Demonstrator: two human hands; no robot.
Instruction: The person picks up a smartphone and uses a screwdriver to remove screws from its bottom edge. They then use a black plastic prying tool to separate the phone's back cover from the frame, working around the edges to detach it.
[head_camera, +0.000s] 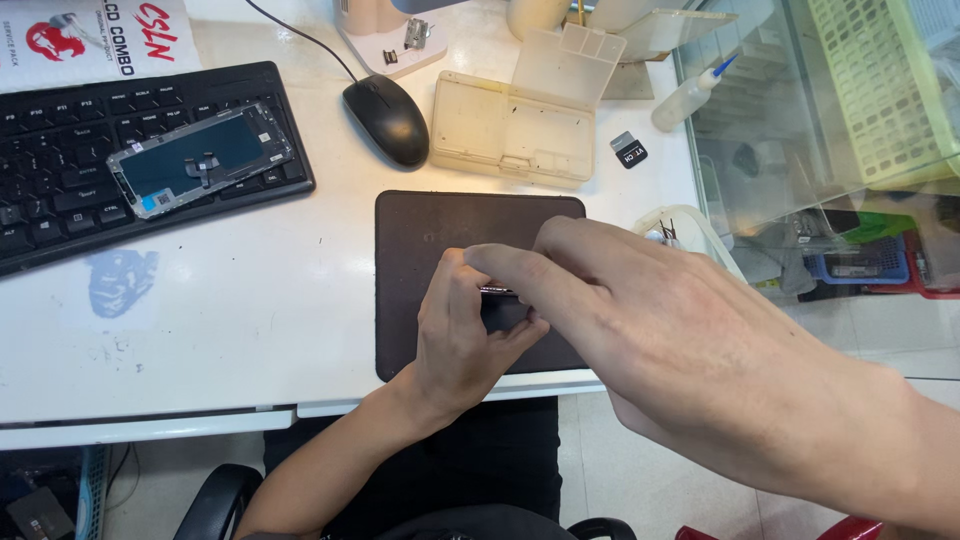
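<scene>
Both of my hands meet over a dark work mat (420, 240) near the table's front edge. My left hand (460, 335) cups a small dark device (503, 310), mostly hidden by the fingers, with only a thin metallic edge showing. Reaching in from the right, my right hand (620, 300) pinches the top edge of the same device with fingertips. A detached phone screen panel (200, 160) lies on the black keyboard (60, 130) at the left.
A black mouse (387, 118) and an open beige plastic parts box (520, 115) sit behind the mat. A small squeeze bottle with a blue tip (685, 98) lies beside a glass cabinet (830, 120) on the right. A blue stain (122, 280) marks the white table.
</scene>
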